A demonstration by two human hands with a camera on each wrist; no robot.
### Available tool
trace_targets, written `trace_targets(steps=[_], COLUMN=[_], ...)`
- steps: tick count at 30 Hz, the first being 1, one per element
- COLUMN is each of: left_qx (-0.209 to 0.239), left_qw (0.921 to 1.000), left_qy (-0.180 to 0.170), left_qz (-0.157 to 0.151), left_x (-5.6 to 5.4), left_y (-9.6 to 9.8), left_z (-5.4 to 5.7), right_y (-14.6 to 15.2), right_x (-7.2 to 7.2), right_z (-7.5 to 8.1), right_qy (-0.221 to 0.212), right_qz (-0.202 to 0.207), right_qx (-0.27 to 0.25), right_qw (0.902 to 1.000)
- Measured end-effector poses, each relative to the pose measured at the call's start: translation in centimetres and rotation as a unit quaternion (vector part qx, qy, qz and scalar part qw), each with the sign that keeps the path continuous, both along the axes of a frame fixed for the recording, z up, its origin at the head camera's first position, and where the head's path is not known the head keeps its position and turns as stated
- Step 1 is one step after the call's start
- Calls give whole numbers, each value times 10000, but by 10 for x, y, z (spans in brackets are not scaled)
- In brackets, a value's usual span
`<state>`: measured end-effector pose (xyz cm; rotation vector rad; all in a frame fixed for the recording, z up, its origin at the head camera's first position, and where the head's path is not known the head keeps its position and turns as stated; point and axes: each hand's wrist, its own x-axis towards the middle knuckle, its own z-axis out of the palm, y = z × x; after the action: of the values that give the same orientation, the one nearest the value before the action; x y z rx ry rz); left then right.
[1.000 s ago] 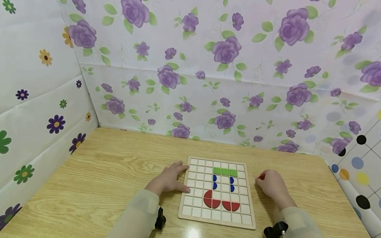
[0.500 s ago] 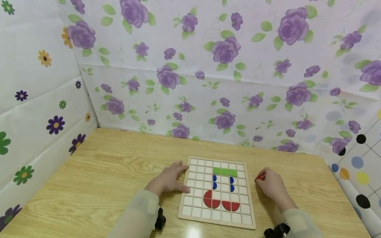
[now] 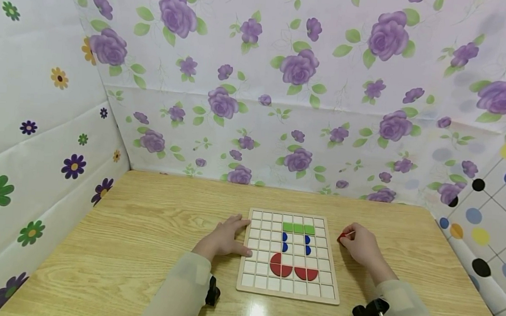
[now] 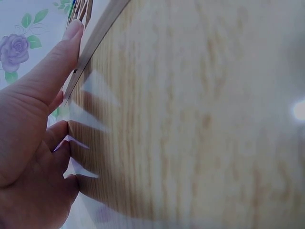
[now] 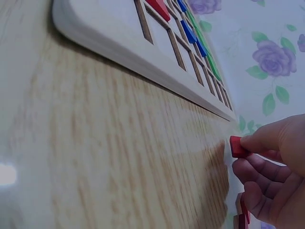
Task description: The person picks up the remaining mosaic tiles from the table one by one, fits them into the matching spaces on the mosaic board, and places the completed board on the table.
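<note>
Red piece (image 5: 237, 149) between the board (image 3: 288, 294) and right edge of the tabletop (image 3: 420, 265).
The right hand (image 3: 362, 244) pinches it; the left hand (image 3: 224, 237), fingers (image 3: 234, 219) spread, touches the board's left edge. A light pinch and steady board should serve.

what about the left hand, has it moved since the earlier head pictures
No: in the head view, the left hand shows no visible shift against the left edge of the gridded wooden board.
</note>
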<state>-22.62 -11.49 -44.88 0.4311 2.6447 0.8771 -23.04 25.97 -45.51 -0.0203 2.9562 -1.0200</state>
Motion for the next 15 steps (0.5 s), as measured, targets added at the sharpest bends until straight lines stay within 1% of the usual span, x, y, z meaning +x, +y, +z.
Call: trace_targets(steps=[8,15], left_qx=[35,56], left_qw=[10000,10000], left_qy=[-36,-40], left_qz=[46,34], left_x=[1,1], left_y=[1,0], left_z=[1,1], right_y=[-2,-4], right_x=[1,5], right_z=[-1,-1], right_qy=[-218,-156], right_qz=[-85,-65], right_qx=[-462,-450], right_qw=[9987,9988])
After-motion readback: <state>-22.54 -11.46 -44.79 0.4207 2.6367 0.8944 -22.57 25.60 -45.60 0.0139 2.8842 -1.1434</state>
